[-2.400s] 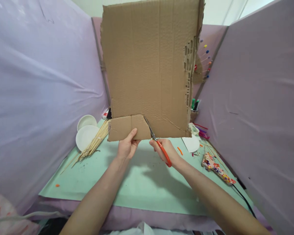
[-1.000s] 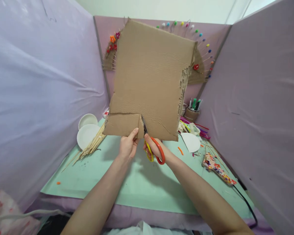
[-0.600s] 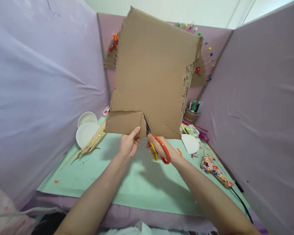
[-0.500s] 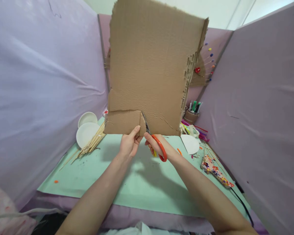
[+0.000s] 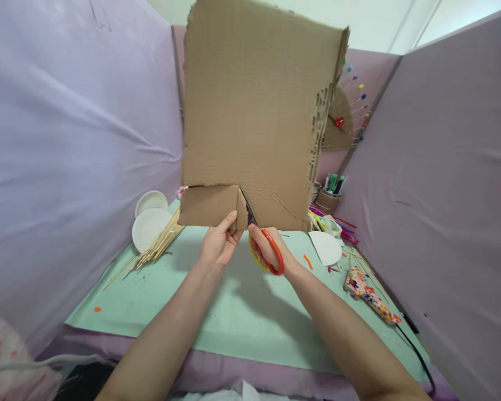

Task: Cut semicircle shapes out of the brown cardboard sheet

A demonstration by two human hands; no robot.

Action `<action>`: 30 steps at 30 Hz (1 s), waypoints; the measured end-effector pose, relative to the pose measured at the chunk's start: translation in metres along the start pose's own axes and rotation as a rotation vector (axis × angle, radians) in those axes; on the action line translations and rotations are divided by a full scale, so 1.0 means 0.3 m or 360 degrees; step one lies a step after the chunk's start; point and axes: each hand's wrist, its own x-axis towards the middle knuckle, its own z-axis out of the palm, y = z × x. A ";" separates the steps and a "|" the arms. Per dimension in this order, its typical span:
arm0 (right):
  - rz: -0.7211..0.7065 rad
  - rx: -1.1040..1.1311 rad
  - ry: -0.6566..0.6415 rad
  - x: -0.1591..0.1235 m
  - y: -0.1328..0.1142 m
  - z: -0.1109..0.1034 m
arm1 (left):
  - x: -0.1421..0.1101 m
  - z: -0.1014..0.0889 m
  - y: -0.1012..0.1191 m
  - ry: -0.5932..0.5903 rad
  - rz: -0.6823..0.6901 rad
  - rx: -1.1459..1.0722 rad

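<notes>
While pale purple sheeting [image 5: 79, 122] rises to either side of our hands, a mint-green table cover [image 5: 237, 317] spreads out beneath them. We have a big, ragged-edged cardboard sheet [image 5: 254, 100] up above and just beyond both hands, with a flap [image 5: 206, 205] cut at its lower left. Off to the left of our left hand lies a bundle of thin sticks [image 5: 162, 239]. Our left hand [image 5: 220, 240] is clamped on the flap's bottom edge, thumb in front; our right hand [image 5: 267, 248], just beside it, is wrapped around the handles of the scissors [image 5: 279, 257], whose blades slant up leftward into the cut. Well to our right hand's right sits a flower-patterned, gun-shaped tool [image 5: 369, 295] with a black cord. Left past the sticks, two white plates [image 5: 147, 231] overlap. Beyond our right hand, farther right, we see a brown pen cup [image 5: 328, 201]; nearer that hand lies an orange strip [image 5: 308, 262].
</notes>
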 end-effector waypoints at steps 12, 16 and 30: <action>0.0463 0.1220 -0.0932 -0.045 -0.022 -0.026 | 0.063 -0.052 0.054 -0.0139 -0.0252 0.0130; 0.0491 0.1276 -0.0951 -0.053 -0.019 -0.027 | 0.080 -0.067 0.049 -0.0200 -0.0247 0.0143; 0.0191 -0.0001 -0.0624 -0.209 -0.099 -0.174 | 0.072 -0.057 0.121 -0.0413 0.0045 0.0303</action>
